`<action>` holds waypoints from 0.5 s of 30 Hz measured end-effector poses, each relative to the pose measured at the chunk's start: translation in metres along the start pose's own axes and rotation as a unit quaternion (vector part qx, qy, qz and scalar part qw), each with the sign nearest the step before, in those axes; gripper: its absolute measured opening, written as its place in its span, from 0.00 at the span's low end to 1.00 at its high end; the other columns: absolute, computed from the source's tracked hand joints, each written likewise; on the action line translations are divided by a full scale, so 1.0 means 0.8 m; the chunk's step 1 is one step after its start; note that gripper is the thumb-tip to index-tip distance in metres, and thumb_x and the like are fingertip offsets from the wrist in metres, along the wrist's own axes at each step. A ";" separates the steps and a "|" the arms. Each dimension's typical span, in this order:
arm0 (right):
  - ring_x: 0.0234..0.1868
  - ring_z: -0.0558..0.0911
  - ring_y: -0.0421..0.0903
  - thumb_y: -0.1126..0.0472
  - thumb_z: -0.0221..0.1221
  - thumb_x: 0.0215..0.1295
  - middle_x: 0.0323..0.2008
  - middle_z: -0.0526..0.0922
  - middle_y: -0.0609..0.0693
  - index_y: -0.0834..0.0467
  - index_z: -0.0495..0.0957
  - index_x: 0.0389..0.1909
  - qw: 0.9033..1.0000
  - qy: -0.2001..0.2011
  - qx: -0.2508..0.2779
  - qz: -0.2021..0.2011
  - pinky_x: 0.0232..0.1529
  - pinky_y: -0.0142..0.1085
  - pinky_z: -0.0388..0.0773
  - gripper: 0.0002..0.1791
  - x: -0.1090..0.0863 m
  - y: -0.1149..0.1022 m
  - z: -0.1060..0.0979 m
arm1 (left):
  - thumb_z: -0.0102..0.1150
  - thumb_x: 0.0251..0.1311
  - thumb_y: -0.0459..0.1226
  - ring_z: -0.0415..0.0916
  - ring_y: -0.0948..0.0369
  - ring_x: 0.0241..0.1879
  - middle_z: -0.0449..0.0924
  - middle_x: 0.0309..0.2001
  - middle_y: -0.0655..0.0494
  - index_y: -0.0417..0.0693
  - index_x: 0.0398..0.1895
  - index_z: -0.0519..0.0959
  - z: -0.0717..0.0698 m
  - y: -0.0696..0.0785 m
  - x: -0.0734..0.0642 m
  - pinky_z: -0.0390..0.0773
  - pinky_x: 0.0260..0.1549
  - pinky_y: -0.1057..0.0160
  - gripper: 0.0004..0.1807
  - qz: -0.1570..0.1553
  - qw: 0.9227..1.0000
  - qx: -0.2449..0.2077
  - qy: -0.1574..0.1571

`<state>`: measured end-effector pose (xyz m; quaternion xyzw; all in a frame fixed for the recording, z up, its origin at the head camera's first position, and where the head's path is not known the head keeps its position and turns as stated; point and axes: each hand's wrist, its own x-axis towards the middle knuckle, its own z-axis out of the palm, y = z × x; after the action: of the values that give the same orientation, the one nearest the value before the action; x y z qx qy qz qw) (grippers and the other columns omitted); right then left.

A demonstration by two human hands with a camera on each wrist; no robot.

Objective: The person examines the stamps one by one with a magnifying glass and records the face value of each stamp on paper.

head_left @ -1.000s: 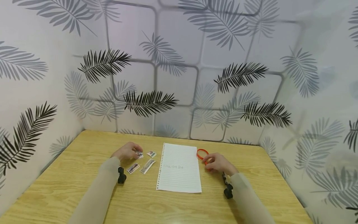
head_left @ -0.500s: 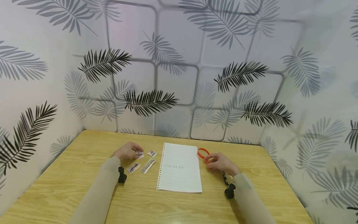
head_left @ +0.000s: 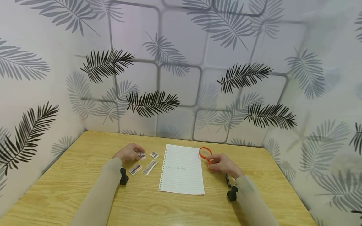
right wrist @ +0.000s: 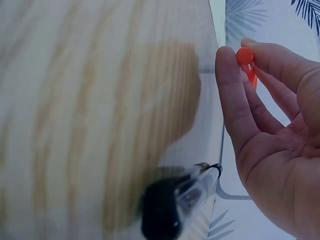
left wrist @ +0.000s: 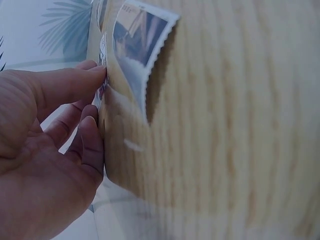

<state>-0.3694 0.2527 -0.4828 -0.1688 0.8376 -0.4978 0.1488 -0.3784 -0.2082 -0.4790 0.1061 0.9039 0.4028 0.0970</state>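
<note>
My left hand (head_left: 128,153) rests low over the table and pinches a small postage stamp (head_left: 142,156) with its thumb and fingertips. In the left wrist view that stamp shows almost edge-on. Several stamps lie about it: a curled one with a perforated edge (left wrist: 140,45) is nearest the wrist camera, a long stamp (head_left: 150,167) lies to the right, and a small stamp (head_left: 154,154) further back. My right hand (head_left: 224,165) pinches the handle of a red-orange magnifying glass (right wrist: 245,56). Its round rim points away from me, beside the paper's upper right edge.
A lined sheet of paper (head_left: 182,180) with punched holes and a handwritten line lies between the hands. Below the right hand, a blurred black-and-clear item (right wrist: 160,212) shows in the right wrist view. The wooden table (head_left: 158,210) ends at a leaf-patterned backdrop (head_left: 175,78).
The magnifying glass's rim has risen slightly and tilted in my right hand's grip. My left hand and the stamps stay where they were.
</note>
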 end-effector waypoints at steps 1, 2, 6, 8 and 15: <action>0.36 0.84 0.45 0.68 0.62 0.64 0.44 0.83 0.65 0.69 0.74 0.60 1.000 0.001 -0.003 -0.002 0.38 0.38 0.84 0.23 0.000 -0.002 0.002 | 0.61 0.57 0.24 0.75 0.49 0.52 0.78 0.56 0.39 0.35 0.54 0.79 0.000 -0.001 0.000 0.76 0.51 0.51 0.20 0.000 1.000 0.001 0.000; 0.36 0.84 0.45 0.68 0.62 0.64 0.45 0.83 0.65 0.68 0.74 0.60 1.000 0.002 -0.005 -0.003 0.38 0.38 0.83 0.23 0.000 -0.004 0.004 | 0.61 0.56 0.24 0.75 0.48 0.53 0.78 0.56 0.39 0.35 0.54 0.79 0.000 -0.002 0.001 0.76 0.51 0.51 0.20 0.000 1.000 0.003 0.000; 0.36 0.83 0.45 0.67 0.62 0.64 0.47 0.82 0.66 0.67 0.75 0.60 1.000 0.005 -0.019 -0.011 0.37 0.36 0.82 0.22 0.006 -0.010 0.010 | 0.61 0.57 0.24 0.74 0.44 0.56 0.77 0.57 0.38 0.35 0.55 0.79 -0.001 -0.002 0.003 0.76 0.54 0.48 0.20 0.006 1.000 0.007 -0.004; 0.36 0.83 0.44 0.68 0.62 0.64 0.46 0.82 0.65 0.67 0.76 0.58 1.000 0.007 -0.019 -0.009 0.38 0.36 0.83 0.22 0.011 -0.011 0.013 | 0.61 0.57 0.23 0.73 0.43 0.58 0.77 0.58 0.38 0.35 0.55 0.79 -0.001 0.000 0.003 0.75 0.56 0.47 0.21 0.007 1.000 0.006 -0.004; 0.40 0.80 0.44 0.66 0.65 0.61 0.43 0.83 0.58 0.64 0.80 0.53 0.998 0.017 -0.063 -0.014 0.39 0.35 0.82 0.19 0.028 -0.029 0.028 | 0.61 0.56 0.23 0.72 0.43 0.59 0.77 0.58 0.38 0.35 0.54 0.79 0.000 -0.002 0.003 0.73 0.58 0.46 0.20 0.005 1.000 0.005 -0.001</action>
<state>-0.3771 0.2146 -0.4743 -0.1807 0.8673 -0.4490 0.1166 -0.3809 -0.2082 -0.4806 0.1112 0.9053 0.3988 0.0952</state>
